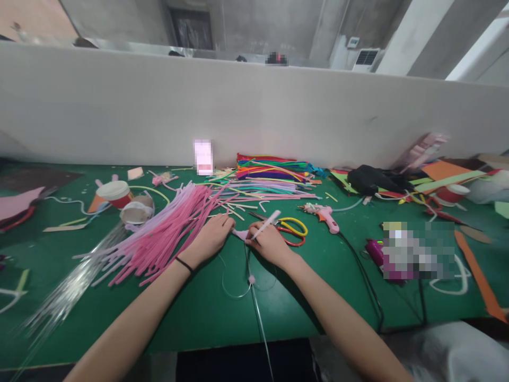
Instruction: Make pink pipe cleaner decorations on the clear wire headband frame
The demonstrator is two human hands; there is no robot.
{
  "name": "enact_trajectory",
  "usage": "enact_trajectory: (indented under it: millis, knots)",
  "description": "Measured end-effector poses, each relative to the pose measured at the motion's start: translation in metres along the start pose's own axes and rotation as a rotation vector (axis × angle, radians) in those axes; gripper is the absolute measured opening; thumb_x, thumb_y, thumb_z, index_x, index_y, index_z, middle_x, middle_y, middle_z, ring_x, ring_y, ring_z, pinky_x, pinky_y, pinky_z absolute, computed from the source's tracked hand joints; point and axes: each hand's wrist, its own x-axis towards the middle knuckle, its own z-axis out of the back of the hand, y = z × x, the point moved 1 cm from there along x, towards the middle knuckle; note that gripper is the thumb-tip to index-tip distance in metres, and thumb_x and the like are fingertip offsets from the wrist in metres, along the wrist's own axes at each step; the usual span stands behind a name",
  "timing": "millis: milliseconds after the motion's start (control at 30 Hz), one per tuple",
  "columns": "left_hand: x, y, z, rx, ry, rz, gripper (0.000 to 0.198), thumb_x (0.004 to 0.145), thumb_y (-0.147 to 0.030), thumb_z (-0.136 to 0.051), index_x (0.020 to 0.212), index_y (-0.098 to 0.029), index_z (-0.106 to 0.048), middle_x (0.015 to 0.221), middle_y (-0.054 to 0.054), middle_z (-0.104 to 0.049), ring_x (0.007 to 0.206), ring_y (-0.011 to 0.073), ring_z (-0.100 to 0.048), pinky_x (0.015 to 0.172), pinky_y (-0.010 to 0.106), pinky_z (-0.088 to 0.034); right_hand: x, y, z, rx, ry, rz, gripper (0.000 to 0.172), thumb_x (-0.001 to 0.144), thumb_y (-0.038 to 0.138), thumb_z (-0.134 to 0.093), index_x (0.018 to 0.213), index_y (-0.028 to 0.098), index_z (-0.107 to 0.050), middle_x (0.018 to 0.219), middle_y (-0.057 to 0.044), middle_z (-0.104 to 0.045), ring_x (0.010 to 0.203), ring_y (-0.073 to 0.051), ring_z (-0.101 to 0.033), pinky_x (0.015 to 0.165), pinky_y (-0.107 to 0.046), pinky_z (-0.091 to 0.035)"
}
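My left hand (217, 232) is closed, its fingertips pinching one end of a pale lilac pipe cleaner (240, 234). My right hand (267, 243) grips the same strip from the other side, and a pale end rises above its knuckles. Below the hands, a thin clear rod (259, 313) with a small pink bead-like piece (251, 279) runs toward the table's front edge. Fine clear loops curve out beside it. Just beyond my right hand lie scissors (294, 229) with yellow and red handles. A bunch of pink and lilac pipe cleaners (167, 233) spreads to the left of my left hand.
On the green table (207, 323), a pink glue gun (328, 218) trails a black cord at right. Multicoloured pipe cleaners (272, 168) are stacked against the white partition (254, 111). Paper cups (115, 193) and clear rods (75, 286) lie left; orange strips (479, 276) lie far right.
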Motion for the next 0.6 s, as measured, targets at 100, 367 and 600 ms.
enact_trajectory:
  millis: [100, 367, 600]
  knots:
    - [-0.001, 0.004, -0.004, -0.050, -0.044, 0.031, 0.021, 0.093, -0.011, -0.041, 0.105, -0.018, -0.056, 0.097, 0.010, -0.061, 0.095, 0.0250, -0.056, 0.086, 0.039, -0.044, -0.002, 0.004, 0.003, -0.012, -0.004, 0.023, 0.010, 0.091, 0.024, -0.061, 0.097, 0.018, -0.065, 0.105, -0.009, -0.064, 0.098, -0.024, -0.053, 0.088, -0.036, -0.041]
    - [0.003, 0.000, 0.008, -0.405, -0.110, 0.182, 0.028, 0.094, -0.024, -0.044, 0.118, -0.018, -0.057, 0.105, 0.008, -0.067, 0.098, 0.0222, -0.063, 0.089, 0.037, -0.048, 0.001, -0.001, -0.006, 0.006, -0.077, 0.133, 0.011, 0.093, 0.023, -0.058, 0.097, 0.017, -0.065, 0.118, -0.011, -0.064, 0.113, -0.025, -0.050, 0.099, -0.041, -0.041]
    - [0.008, -0.010, 0.017, -0.813, -0.132, 0.357, 0.030, 0.086, -0.034, -0.058, 0.110, -0.018, -0.062, 0.090, 0.005, -0.069, 0.083, 0.0198, -0.067, 0.075, 0.032, -0.053, 0.005, 0.001, -0.011, 0.181, -0.077, 0.126, 0.008, 0.093, 0.013, -0.054, 0.096, 0.014, -0.062, 0.101, -0.011, -0.067, 0.102, -0.022, -0.056, 0.091, -0.035, -0.046]
